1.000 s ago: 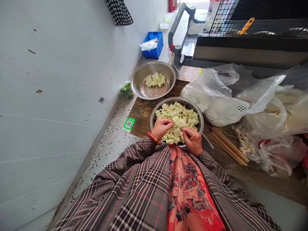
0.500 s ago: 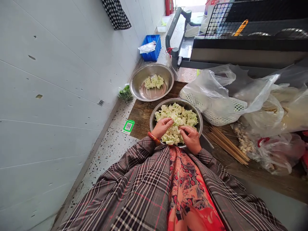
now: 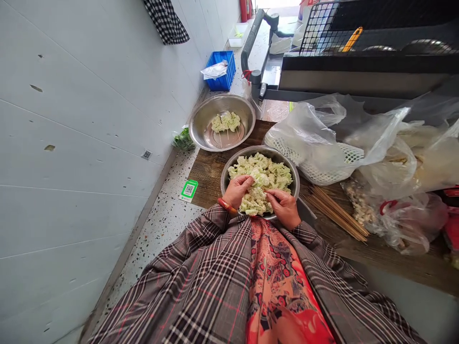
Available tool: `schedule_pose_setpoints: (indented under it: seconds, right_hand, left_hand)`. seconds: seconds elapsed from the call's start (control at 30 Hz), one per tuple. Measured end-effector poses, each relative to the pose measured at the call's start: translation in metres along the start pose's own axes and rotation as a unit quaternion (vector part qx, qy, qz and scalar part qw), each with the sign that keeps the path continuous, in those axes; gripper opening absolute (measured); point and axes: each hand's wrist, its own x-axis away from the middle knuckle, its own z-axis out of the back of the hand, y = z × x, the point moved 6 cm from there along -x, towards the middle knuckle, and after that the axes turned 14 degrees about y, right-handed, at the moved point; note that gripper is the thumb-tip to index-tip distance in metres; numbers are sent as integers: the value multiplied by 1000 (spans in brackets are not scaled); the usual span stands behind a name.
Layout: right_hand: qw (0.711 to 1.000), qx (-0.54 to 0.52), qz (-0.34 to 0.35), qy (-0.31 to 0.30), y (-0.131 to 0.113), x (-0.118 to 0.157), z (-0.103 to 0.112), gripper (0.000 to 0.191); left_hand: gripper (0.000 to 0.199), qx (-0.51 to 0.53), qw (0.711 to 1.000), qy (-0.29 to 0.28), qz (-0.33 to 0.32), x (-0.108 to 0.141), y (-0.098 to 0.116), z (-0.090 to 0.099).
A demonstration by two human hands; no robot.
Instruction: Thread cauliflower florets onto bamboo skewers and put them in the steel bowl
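Observation:
In front of my body a metal bowl [image 3: 296,179] is heaped with pale green-white cauliflower florets [image 3: 281,175]. Over it my left hand [image 3: 236,191] is closed, thumb and fingers pinching a cauliflower floret [image 3: 261,179]. My right hand [image 3: 284,206] is closed in a pinch just right of that floret; what its fingertips grip is too small to make out. Behind stands a wider metal basin [image 3: 201,125] with several skewered cauliflower pieces [image 3: 225,122] inside, their thin sticks pointing toward me.
A bundle of wooden skewers [image 3: 335,212] lies right of the bowl on the dark wooden board [image 3: 206,177]. Plastic bags [image 3: 322,138] crowd the right side. A green QR card [image 3: 189,190], a blue crate [image 3: 220,70] and bagged greens [image 3: 183,139] stand left, along the white wall.
The whole view has shifted slightly, so things appear a little further left. Both hands keep nearly the same pose over the bowl, fingers still pinched.

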Motion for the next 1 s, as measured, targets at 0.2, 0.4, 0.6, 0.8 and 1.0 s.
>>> schedule_pose_setpoints:
  seconds: [0.2,0.4,0.6,0.8,1.0]
  right_hand:
    - [1000,20,-8,-1,5,5,1,23]
    - [1000,25,-14,-1,2,5,-2,24]
    - [999,39,-3,8,-5,1,-6,24]
    - [999,18,-36,-18,-2,-2,-9,26]
    - [997,15,-68,-16,8,4,-7,24]
  left_hand:
    - [38,7,1000,3,5,3,-6,0]
    - [39,-27,999,16,-40,4,-3,1]
    - [41,-73,995,-4,-71,6,-4,-3]
    - [39,-57,996,2,-65,5,-5,-4]
    - [37,-75,994,1,-82,5,-6,-5]
